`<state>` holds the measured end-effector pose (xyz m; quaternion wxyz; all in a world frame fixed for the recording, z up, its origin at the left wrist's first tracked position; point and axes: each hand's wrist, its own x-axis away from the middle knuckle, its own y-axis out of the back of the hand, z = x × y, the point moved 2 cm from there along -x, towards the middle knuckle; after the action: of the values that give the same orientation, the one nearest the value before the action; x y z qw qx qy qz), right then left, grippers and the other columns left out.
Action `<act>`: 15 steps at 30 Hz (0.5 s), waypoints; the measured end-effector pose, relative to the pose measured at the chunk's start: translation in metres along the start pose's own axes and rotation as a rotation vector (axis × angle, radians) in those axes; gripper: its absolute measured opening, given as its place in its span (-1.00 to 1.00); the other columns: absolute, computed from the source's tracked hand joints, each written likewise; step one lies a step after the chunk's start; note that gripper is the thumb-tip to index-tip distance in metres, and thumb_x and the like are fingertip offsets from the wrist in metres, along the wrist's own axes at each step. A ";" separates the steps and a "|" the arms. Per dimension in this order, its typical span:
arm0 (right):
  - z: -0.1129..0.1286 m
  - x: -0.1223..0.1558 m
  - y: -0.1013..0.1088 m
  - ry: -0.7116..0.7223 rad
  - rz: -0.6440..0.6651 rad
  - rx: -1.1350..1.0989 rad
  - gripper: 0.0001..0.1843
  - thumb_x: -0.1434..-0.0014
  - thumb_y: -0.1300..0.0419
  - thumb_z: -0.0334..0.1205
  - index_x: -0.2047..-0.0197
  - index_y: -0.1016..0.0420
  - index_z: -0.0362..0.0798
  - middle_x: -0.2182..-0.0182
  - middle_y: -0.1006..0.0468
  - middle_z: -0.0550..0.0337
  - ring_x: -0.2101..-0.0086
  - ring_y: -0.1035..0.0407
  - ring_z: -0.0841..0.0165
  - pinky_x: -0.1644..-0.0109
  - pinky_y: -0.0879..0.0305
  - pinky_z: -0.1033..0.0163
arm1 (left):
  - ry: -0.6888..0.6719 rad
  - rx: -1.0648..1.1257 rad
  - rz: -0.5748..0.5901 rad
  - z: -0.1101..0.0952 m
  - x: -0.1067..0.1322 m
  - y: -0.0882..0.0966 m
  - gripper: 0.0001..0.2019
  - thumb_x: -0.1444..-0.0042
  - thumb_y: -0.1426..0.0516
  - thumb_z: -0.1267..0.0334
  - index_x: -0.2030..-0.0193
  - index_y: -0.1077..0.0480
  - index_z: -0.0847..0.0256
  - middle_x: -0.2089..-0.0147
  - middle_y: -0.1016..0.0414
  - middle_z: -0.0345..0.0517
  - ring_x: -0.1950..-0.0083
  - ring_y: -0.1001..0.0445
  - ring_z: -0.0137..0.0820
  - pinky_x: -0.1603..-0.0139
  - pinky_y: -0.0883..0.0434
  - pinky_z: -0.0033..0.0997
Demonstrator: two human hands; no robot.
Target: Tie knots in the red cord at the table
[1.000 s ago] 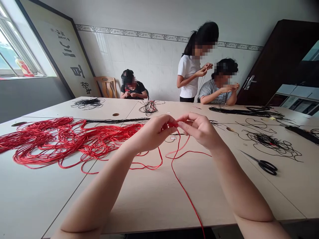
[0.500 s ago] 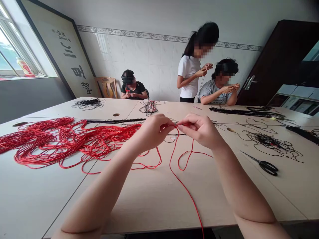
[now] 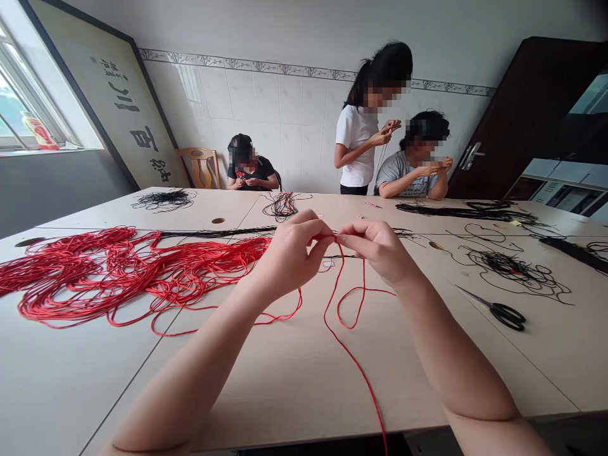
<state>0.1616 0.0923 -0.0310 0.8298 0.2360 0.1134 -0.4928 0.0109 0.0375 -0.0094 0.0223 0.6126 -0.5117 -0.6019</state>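
Above the middle of the table, my left hand point(image 3: 301, 248) and my right hand point(image 3: 373, 248) meet almost fingertip to fingertip. Both are closed in a pinch on one red cord point(image 3: 349, 352). Between the fingertips the cord bends or is knotted; the fingers hide most of that spot. One end trails down over the table's near edge. Another length drops beneath my right hand and curls in a loop on the tabletop. To the left of my hands lies a large tangled heap of red cord point(image 3: 156, 269), with a strand running under my left forearm.
Black-handled scissors point(image 3: 506, 315) lie on the table point(image 3: 266, 386) right of my right forearm. Black cord bundles point(image 3: 517, 269) spread over the right side, another black tangle point(image 3: 166, 199) at the far left. Three people point(image 3: 356, 130) work with their hands behind the table's far edge.
My hands stay pinched on the red cord at nearly the same place, the fingers shifting slightly. The whole view has moved a little, so things appear slightly further left.
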 end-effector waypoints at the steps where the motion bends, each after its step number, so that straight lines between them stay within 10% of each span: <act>1: 0.000 0.000 0.000 -0.008 -0.003 -0.017 -0.80 -0.08 -0.17 -0.15 0.43 -0.44 -0.13 0.59 -0.19 0.29 0.58 0.05 0.54 0.54 0.10 0.35 | -0.005 0.003 -0.005 -0.001 0.000 0.000 -0.83 -0.13 -0.03 0.35 0.32 -0.45 0.27 0.37 -0.36 -0.11 0.45 -0.25 -0.52 0.44 -0.23 -0.50; 15: 0.005 0.003 0.006 0.072 0.038 0.107 -0.73 -0.07 -0.21 -0.05 0.35 -0.52 -0.12 0.50 -0.38 0.19 0.47 -0.19 0.45 0.42 -0.14 0.33 | 0.118 -0.008 0.076 0.005 -0.002 0.007 -0.81 -0.05 -0.13 0.16 0.39 -0.52 0.20 0.44 -0.37 -0.15 0.49 -0.22 -0.52 0.47 -0.22 -0.49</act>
<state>0.1681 0.0898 -0.0266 0.8207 0.2996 0.1121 -0.4734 0.0030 0.0389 -0.0046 0.0777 0.6271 -0.5301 -0.5655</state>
